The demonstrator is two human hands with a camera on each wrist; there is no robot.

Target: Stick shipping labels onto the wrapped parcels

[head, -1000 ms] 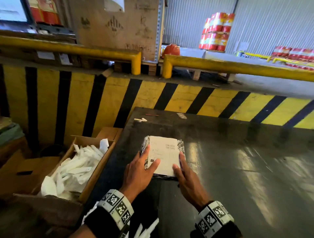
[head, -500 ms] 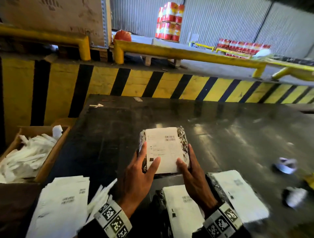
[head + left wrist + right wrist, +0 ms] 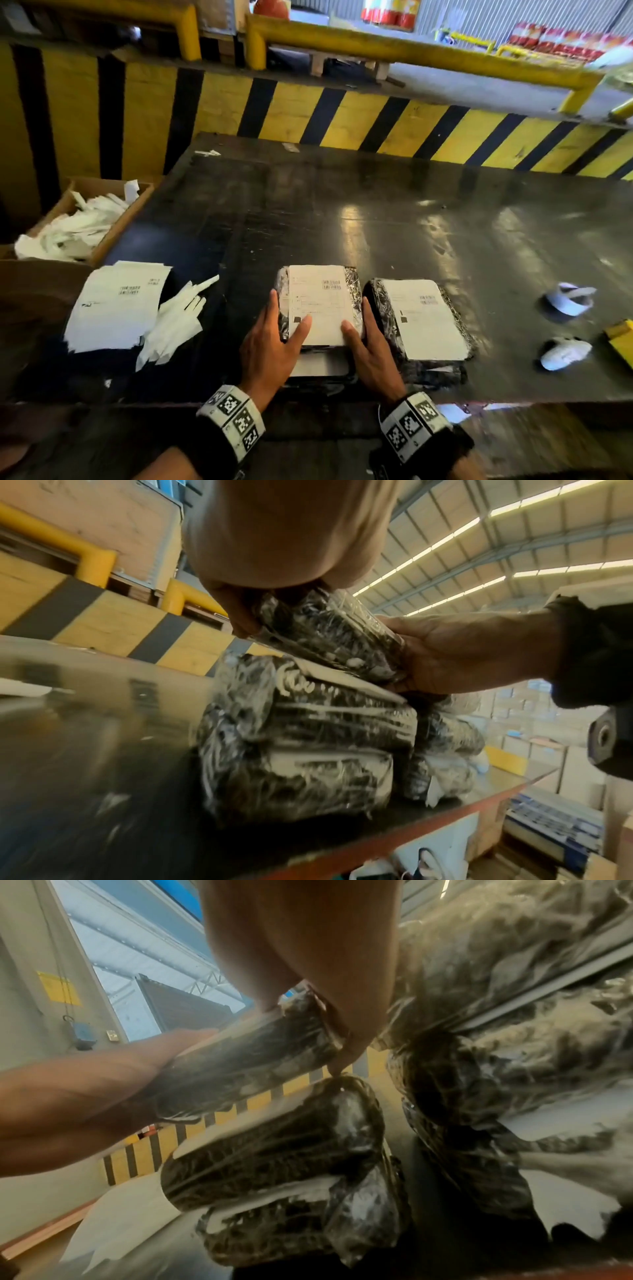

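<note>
A parcel (image 3: 318, 301) in black film with a white shipping label on top is held between both hands just above a stack of labelled parcels (image 3: 318, 365) at the table's near edge. My left hand (image 3: 274, 339) grips its left side, thumb on the label. Its right side is gripped the same way by my right hand (image 3: 370, 346). In the left wrist view the parcel (image 3: 329, 639) hangs tilted over the stack (image 3: 301, 739). The right wrist view shows the parcel (image 3: 246, 1064) clear of the stack (image 3: 274, 1164). A second labelled stack (image 3: 424, 322) stands close on the right.
A pile of unused label sheets (image 3: 116, 305) and peeled backing strips (image 3: 174, 322) lie on the left of the dark table (image 3: 376, 212). A cardboard box (image 3: 144, 195) of waste paper stands further left. Crumpled paper (image 3: 568, 299) and a yellow object (image 3: 621, 339) lie on the right.
Both hands have carried the labelled parcel from the middle of the table back toward me, to just above the near stack. The head view has tilted down.
</note>
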